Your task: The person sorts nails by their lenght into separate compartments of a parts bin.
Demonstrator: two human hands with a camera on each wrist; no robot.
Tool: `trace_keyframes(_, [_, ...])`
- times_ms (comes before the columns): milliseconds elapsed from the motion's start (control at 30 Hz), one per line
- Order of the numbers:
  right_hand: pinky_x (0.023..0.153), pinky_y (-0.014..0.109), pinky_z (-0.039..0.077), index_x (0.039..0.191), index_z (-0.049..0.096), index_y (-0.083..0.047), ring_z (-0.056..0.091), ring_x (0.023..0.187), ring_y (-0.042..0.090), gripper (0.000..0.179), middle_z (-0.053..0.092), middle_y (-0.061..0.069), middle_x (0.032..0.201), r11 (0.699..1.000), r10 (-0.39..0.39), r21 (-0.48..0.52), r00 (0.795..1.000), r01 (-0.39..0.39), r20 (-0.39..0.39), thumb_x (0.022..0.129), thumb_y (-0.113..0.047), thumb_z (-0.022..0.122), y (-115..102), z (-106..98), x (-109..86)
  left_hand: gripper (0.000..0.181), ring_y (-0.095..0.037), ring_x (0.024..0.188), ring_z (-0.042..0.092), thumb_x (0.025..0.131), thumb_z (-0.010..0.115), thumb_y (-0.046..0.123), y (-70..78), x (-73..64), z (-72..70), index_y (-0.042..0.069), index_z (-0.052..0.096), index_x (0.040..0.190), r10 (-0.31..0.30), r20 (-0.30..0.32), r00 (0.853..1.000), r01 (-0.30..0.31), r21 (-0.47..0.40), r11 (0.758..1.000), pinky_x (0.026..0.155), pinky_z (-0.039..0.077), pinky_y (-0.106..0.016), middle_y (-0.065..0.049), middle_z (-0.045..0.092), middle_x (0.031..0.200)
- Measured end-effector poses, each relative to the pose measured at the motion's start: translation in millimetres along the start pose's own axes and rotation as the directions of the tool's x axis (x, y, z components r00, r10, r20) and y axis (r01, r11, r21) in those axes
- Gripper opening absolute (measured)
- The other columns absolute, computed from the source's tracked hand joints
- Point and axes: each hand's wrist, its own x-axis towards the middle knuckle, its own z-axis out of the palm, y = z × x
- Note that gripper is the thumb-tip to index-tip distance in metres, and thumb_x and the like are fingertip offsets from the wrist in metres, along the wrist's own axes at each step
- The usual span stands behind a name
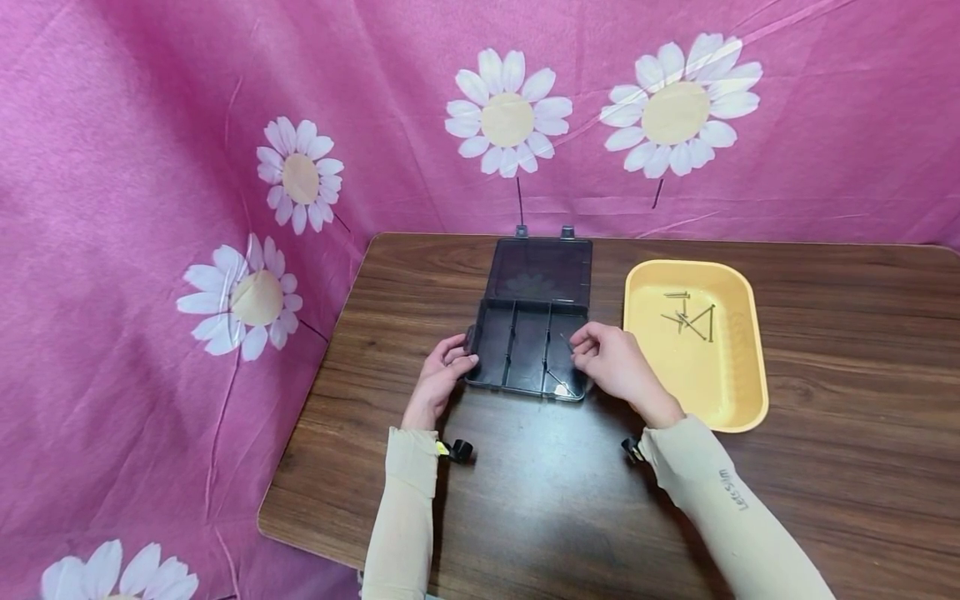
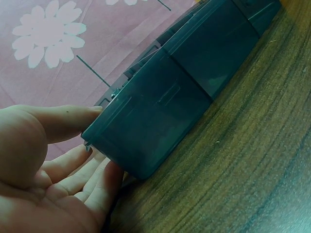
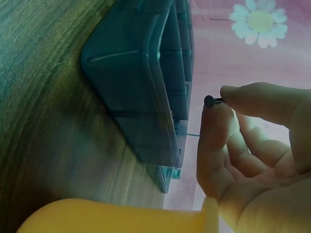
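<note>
A dark see-through organizer box (image 1: 527,346) lies on the table, its lid (image 1: 540,271) folded back behind it. Dividers split it into three long compartments. My left hand (image 1: 438,379) grips its left side, thumb on the rim and fingers against the outer wall (image 2: 146,126). Above the right compartment, my right hand (image 1: 618,364) pinches a nail between thumb and forefinger; its round head (image 3: 209,101) shows in the right wrist view. At least one nail (image 1: 561,381) lies in the front of that compartment.
A yellow tray (image 1: 756,367) stands to the right of the box, holding several nails (image 1: 693,321) toward its back. Under everything is a brown wood-grain table (image 1: 525,483). A pink cloth with daisies (image 1: 405,125) hangs behind and at the left.
</note>
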Motion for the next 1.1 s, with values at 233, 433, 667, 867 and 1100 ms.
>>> trace_keyframes(233, [0.063, 0.026, 0.046, 0.086, 0.064, -0.003, 0.056, 0.065, 0.012, 0.014, 0.065, 0.003, 0.074, 0.998, -0.031, -0.060, 1.000, 0.030, -0.004, 0.073, -0.004, 0.060, -2.0, 1.9, -0.1, 0.048, -0.006, 0.086, 0.060, 0.079, 0.061, -0.002, -0.4, 0.6, 0.2, 0.008, 0.046, 0.124, 0.001, -0.002, 1.000, -0.001, -0.001, 1.000, 0.076, 0.044, -0.018, -0.017, 0.058, 0.115])
trace_keyframes(433, [0.063, 0.026, 0.045, 0.083, 0.064, -0.003, 0.056, 0.064, 0.011, 0.012, 0.064, 0.002, 0.071, 0.995, -0.051, -0.086, 0.999, 0.050, -0.009, 0.072, -0.004, 0.061, -2.0, 3.8, 0.5, 0.048, -0.007, 0.086, 0.060, 0.079, 0.062, -0.002, -1.0, 0.7, -0.3, 0.008, 0.047, 0.123, 0.000, -0.001, 1.000, 0.000, -0.007, 1.000, 0.077, 0.044, -0.018, -0.018, 0.057, 0.115])
trace_keyframes(667, [0.065, 0.028, 0.046, 0.083, 0.064, -0.005, 0.057, 0.064, 0.011, 0.011, 0.064, 0.000, 0.070, 0.991, -0.054, -0.120, 0.999, 0.052, -0.007, 0.072, -0.006, 0.061, -0.9, 6.4, 1.4, 0.048, -0.006, 0.086, 0.060, 0.080, 0.061, -0.001, 0.0, 0.2, 0.2, 0.008, 0.046, 0.124, 0.001, 0.004, 1.000, -0.001, -0.007, 1.000, 0.078, 0.043, -0.018, -0.019, 0.056, 0.117])
trace_keyframes(867, [0.067, 0.030, 0.046, 0.084, 0.064, -0.005, 0.057, 0.065, 0.012, 0.012, 0.064, 0.000, 0.070, 0.987, -0.067, -0.146, 0.998, 0.065, -0.009, 0.073, -0.005, 0.061, 0.2, 8.3, 1.8, 0.047, -0.007, 0.087, 0.060, 0.080, 0.061, -0.001, 0.2, 0.1, 0.0, 0.008, 0.047, 0.124, -0.004, 0.002, 1.000, 0.004, -0.011, 1.000, 0.078, 0.044, -0.019, -0.018, 0.057, 0.116])
trace_keyframes(1100, [0.067, 0.031, 0.047, 0.088, 0.064, -0.001, 0.058, 0.066, 0.012, 0.015, 0.064, 0.001, 0.071, 0.987, -0.066, -0.151, 0.998, 0.063, -0.013, 0.074, -0.003, 0.059, 1.0, 8.9, 1.6, 0.048, -0.007, 0.086, 0.060, 0.080, 0.061, -0.002, -0.3, 0.4, -0.5, 0.008, 0.046, 0.125, -0.005, 0.006, 1.000, 0.005, -0.015, 1.000, 0.078, 0.044, -0.019, -0.020, 0.055, 0.117])
